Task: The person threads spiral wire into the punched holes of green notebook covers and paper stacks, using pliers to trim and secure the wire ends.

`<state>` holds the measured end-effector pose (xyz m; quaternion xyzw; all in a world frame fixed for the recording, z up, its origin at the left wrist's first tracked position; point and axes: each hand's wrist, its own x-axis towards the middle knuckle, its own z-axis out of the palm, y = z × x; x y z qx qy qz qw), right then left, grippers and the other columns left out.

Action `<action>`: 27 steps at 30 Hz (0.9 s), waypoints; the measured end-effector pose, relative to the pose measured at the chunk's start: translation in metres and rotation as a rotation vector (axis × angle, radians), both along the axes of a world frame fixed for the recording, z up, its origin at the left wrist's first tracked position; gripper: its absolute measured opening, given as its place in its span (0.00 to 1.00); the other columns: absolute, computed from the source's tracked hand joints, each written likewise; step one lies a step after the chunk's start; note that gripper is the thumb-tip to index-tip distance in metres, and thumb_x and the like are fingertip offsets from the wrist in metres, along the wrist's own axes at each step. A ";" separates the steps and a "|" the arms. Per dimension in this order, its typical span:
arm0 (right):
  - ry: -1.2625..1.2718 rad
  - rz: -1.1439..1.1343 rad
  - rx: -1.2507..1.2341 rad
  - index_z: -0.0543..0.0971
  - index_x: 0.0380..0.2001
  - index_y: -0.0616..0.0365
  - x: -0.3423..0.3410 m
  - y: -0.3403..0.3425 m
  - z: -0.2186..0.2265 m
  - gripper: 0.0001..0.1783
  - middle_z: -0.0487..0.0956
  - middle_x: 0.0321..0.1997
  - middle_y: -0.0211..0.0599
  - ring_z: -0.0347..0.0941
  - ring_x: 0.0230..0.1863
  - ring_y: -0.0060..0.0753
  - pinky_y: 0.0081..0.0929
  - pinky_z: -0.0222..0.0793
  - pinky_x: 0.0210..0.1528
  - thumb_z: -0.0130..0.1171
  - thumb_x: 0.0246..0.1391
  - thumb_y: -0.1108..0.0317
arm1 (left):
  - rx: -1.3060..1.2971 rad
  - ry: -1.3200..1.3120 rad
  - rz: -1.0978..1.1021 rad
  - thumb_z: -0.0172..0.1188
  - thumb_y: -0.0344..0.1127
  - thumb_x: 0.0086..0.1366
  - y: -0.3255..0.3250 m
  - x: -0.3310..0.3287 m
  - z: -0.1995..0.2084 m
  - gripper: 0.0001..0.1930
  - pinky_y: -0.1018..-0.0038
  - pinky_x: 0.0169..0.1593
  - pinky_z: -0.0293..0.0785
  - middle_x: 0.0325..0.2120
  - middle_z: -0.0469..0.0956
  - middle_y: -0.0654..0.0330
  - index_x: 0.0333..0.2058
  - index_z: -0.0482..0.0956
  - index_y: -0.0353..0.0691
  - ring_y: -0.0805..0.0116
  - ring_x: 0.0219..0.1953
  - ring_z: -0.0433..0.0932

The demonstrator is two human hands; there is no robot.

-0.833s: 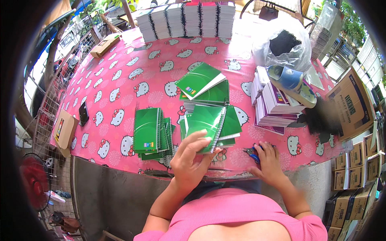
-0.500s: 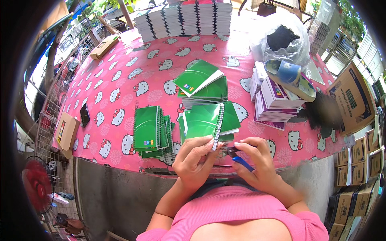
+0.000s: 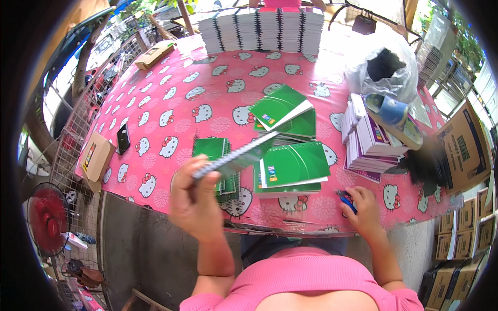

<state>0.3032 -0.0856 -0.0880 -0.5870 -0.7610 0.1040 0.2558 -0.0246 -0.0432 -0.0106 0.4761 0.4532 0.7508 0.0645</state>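
head: left hand [image 3: 199,212] pinches one notebook [image 3: 237,156]; right hand [image 3: 366,211] loosely grips one blue tool [image 3: 347,202]

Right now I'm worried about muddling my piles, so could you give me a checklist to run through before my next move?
1. Spiral notebook secure in left hand: ok, pinched near one end, raised with its spiral edge showing.
2. Blue-handled pliers within reach: ok, at the right hand. Firm grip: cannot tell.
3. Held notebook's spiral ends neat: cannot tell, too blurred.
4. Far green notebook pile squared: not ok, its top notebook sits askew.
5. Left green notebook stack fully in view: not ok, partly hidden by the held notebook and hand.
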 end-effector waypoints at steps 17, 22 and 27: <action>0.305 -0.075 0.108 0.77 0.46 0.62 -0.030 0.053 0.040 0.22 0.73 0.54 0.49 0.69 0.56 0.51 0.38 0.65 0.58 0.66 0.51 0.60 | -0.334 0.222 -0.826 0.27 0.65 0.71 0.030 -0.050 0.044 0.41 0.55 0.70 0.37 0.67 0.55 0.47 0.67 0.54 0.35 0.52 0.70 0.51; 0.291 -0.084 0.135 0.78 0.44 0.60 -0.042 0.055 0.041 0.21 0.74 0.53 0.48 0.70 0.55 0.49 0.38 0.65 0.58 0.66 0.51 0.58 | -0.112 -0.519 -1.744 0.31 0.64 0.70 -0.075 0.030 0.096 0.41 0.59 0.61 0.55 0.55 0.67 0.42 0.58 0.63 0.26 0.51 0.57 0.64; 0.283 -0.044 0.243 0.79 0.43 0.60 -0.041 0.070 0.054 0.20 0.75 0.52 0.48 0.71 0.54 0.51 0.38 0.65 0.57 0.66 0.51 0.59 | -0.011 -0.752 -1.868 0.34 0.60 0.70 -0.102 0.069 0.107 0.38 0.58 0.52 0.64 0.46 0.70 0.38 0.52 0.66 0.20 0.50 0.47 0.70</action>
